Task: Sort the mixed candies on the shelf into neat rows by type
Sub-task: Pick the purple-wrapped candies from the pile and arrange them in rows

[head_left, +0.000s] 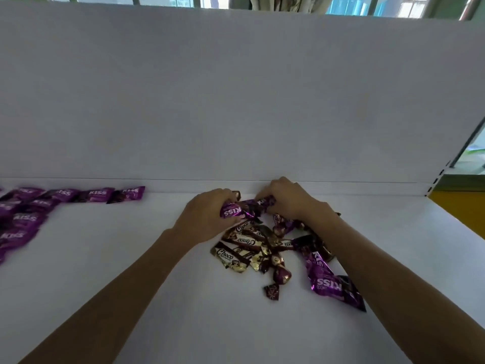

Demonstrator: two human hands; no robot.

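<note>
Left hand down at the far edge of the mixed pile, fingers curled round a purple KISS packet, logo up. Right hand just beside it, knuckles up, fingertips curled onto a second purple packet. The two packets meet between the hands; cannot tell whether they touch or overlap. Both hands sit near the back of the shelf, close to the white back panel.

Pile lies on the white shelf, under and in front of the hands. Contents:
- gold-and-brown Choco bars, overlapping, on the left side
- small maroon twist-wrapped candies at the near edge
- loose purple packets on the right side

Right forearm crosses over the pile's right side and hides part of the packets there. What lies under the right palm is hidden.

Sorted KISS row runs along the back edge at far left, well apart from the pile. More purple packets lie in front of it toward the frame edge, blurred, layout unclear.

Slotted upright closes the right end of the back panel. Yellow surface beyond it. Window bars above the panel.
</note>
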